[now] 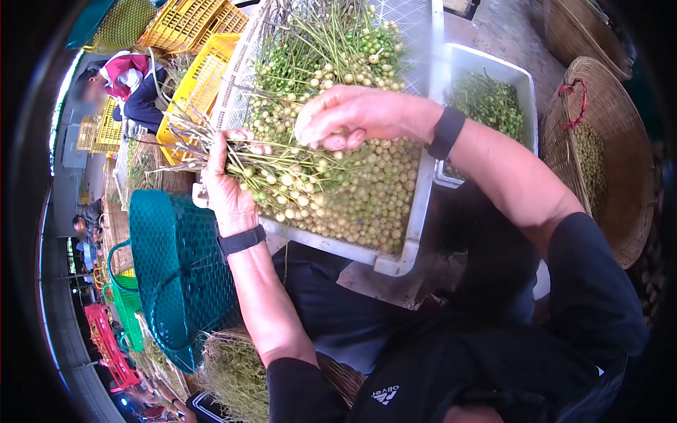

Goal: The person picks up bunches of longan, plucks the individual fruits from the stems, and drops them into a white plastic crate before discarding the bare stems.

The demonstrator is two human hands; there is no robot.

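A white plastic tray [395, 262] holds loose round yellow-green fruits [384, 204], with stemmed bunches [324, 35] of green and pale fruits at its far end. Over the tray's left side, my left hand [231, 176] grips a bundle of fruit stems [204, 141], whose fruits hang over the tray. Just right of that bundle, my right hand [345, 118] is closed above the fruits, its fingertips near the stems. What lies between those fingers is too small to make out. Black bands circle both wrists.
A white bin of green fruits [486, 106] and wicker baskets [620, 176] stand at the right. On the left are a teal woven basket [176, 261], yellow crates [204, 84] and a seated person [130, 81]. Dry stems [236, 374] lie at the bottom.
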